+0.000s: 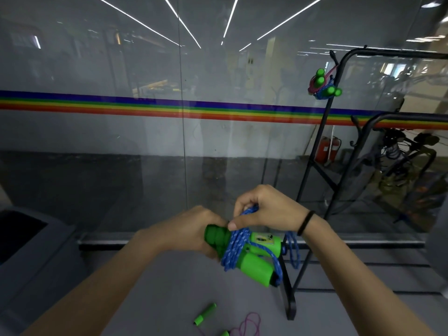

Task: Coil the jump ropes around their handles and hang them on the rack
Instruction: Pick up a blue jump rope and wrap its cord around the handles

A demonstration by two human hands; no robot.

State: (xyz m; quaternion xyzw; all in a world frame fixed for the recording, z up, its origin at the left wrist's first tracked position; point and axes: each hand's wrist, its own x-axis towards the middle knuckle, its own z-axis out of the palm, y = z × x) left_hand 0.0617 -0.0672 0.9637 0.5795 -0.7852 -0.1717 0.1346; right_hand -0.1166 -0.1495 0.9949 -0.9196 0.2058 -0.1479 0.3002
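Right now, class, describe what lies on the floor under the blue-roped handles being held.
A pink jump rope with green handles lies loose there, beside the rack's black foot. Its remainder runs below the frame.

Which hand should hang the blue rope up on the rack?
Probably the right hand: it pinches loops of the blue rope, and the rack stands on that side. The left hand grips the green handles, farther from it.
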